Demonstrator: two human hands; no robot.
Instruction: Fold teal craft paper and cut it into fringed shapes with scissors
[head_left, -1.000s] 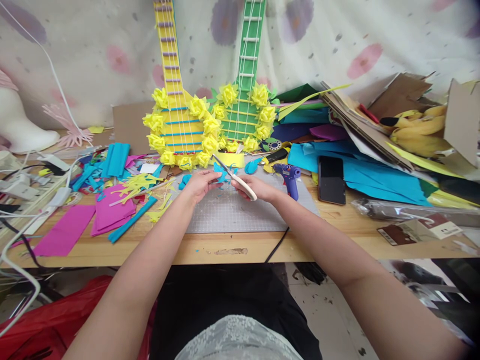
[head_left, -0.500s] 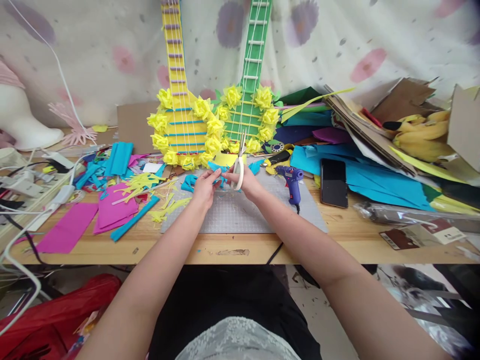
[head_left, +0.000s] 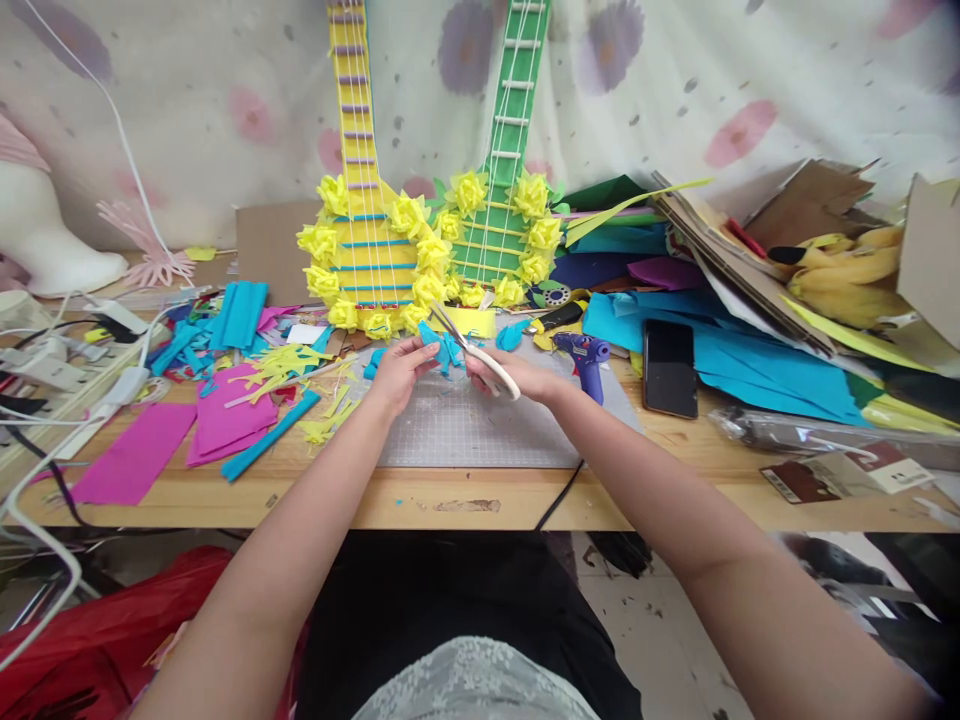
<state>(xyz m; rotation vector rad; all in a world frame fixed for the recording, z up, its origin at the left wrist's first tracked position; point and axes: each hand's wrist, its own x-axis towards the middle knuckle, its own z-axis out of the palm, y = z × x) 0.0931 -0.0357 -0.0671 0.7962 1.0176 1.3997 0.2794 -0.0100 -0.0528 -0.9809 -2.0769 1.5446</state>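
Observation:
My left hand [head_left: 403, 376] is closed, thumb and fingers pinching a piece of blue crepe paper [head_left: 448, 352] above the cutting mat. My right hand [head_left: 521, 374] is wrapped round scissors [head_left: 493, 366] with white handles. Their blades point up and to the left, close to the blue paper; whether they touch it I cannot tell. Behind the hands stand two craft guitars, a yellow guitar [head_left: 360, 232] and a green guitar [head_left: 489, 238], both edged with yellow paper flowers. Another blue paper piece [head_left: 511, 336] lies beyond my right hand.
The grey cutting mat [head_left: 480, 440] lies under my hands. Right of it are a purple glue gun [head_left: 587, 362], a black phone [head_left: 670, 368] and stacked blue paper [head_left: 772, 365]. Pink sheets [head_left: 137, 455] and coloured scraps lie left, beside white cables and a power strip [head_left: 112, 395].
My right hand has shifted right and turned, so the scissors have swung from upright to leaning left. The gap between my hands has widened, and the blue paper shows more.

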